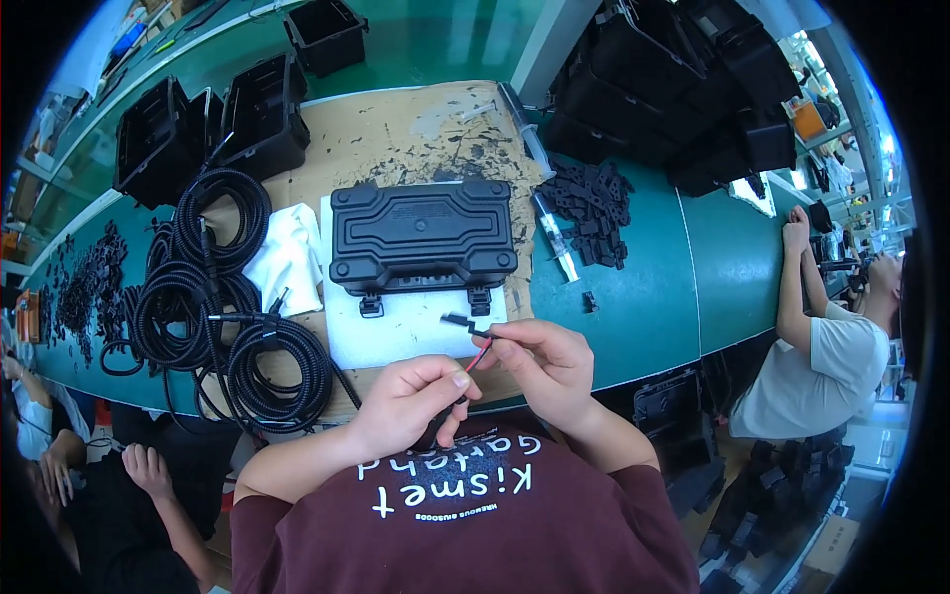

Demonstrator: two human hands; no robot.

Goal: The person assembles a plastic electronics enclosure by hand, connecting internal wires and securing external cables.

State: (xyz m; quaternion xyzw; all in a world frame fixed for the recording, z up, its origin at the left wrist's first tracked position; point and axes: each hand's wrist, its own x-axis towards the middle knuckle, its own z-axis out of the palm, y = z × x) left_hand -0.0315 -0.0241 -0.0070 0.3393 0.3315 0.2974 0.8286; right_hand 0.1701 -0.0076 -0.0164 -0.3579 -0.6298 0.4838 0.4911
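Note:
My left hand (pixel 408 404) is closed round a thin cable with a red wire (pixel 479 355), held in front of my chest. My right hand (pixel 550 368) pinches the same cable close to its end, from which a small black connector (pixel 458 321) sticks out to the left. Just beyond my hands lies a black hard plastic case (pixel 423 238), its lid down and its two front latches (pixel 371 306) hanging loose. The case rests on a white foam pad (pixel 396 342). The lower part of the cable is hidden behind my left hand.
Coiled black corrugated hoses (pixel 280 374) and a white cloth (pixel 287 259) lie left of the case. A syringe (pixel 556 238) and a heap of small black parts (pixel 592 203) lie right. Open black cases (pixel 265 114) stand behind. Other people sit at both sides.

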